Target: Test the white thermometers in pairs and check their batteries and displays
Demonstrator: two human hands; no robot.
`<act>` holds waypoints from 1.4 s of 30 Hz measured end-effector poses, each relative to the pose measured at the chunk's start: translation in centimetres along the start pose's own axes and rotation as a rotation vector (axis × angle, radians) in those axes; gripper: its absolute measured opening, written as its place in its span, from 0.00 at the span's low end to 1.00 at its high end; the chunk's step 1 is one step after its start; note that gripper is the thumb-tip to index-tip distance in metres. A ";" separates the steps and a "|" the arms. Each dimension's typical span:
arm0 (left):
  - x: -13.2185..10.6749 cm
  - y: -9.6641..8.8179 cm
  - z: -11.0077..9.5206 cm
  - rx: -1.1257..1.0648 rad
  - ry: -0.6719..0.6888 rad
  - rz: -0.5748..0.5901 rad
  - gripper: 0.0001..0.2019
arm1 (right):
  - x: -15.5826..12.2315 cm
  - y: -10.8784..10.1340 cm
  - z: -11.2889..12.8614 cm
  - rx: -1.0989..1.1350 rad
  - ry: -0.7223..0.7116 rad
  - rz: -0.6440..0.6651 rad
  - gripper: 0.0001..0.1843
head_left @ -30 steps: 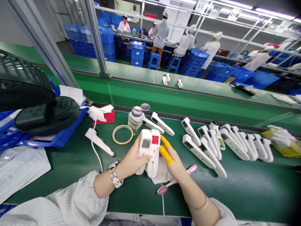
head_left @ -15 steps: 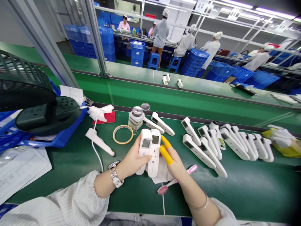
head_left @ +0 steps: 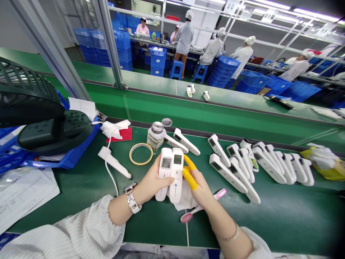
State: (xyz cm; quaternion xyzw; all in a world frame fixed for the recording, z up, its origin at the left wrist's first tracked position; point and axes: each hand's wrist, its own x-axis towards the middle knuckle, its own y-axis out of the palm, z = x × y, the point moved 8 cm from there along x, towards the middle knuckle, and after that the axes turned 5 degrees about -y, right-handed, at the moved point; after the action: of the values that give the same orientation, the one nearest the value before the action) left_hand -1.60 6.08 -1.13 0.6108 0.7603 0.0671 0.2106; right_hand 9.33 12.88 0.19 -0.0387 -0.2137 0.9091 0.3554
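Observation:
Two white handheld infrared thermometers are held side by side, screens facing me. My left hand [head_left: 151, 182] is closed around the left thermometer [head_left: 163, 174], and its thumb reaches onto the buttons of the right thermometer [head_left: 176, 187]. Dark digits show on the right one's screen; the left screen looks blank. Yellow finger cots cover two fingers of my right hand [head_left: 198, 183], which grips the right thermometer from its side. Beneath them lies a pale cloth [head_left: 185, 202]. A pink and white brush [head_left: 190, 216] rests partly behind my right wrist.
A roll of tape [head_left: 141, 163] and a pump bottle [head_left: 156, 136] stand beyond my left hand. Several thermometers [head_left: 234, 172] lie in rows at right. A corded white device [head_left: 114, 162], papers [head_left: 29, 196] and a dark fan [head_left: 54, 133] are at left. Co-workers sit and stand across the room.
Both thermometers have tilted very slightly in my hands, and the digits on the right one's screen look darker. Everything else stays where it was.

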 end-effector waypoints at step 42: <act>0.3 -0.3 1.1 -0.506 -0.251 -0.005 0.22 | -1.5 1.3 4.6 -0.178 -0.447 0.188 0.30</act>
State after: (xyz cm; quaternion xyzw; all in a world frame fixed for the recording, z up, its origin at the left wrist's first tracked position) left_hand -1.51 6.07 -2.30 0.5405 0.6889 0.1781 0.4489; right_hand 8.57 9.36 3.69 0.1124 -0.3616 0.9018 0.2084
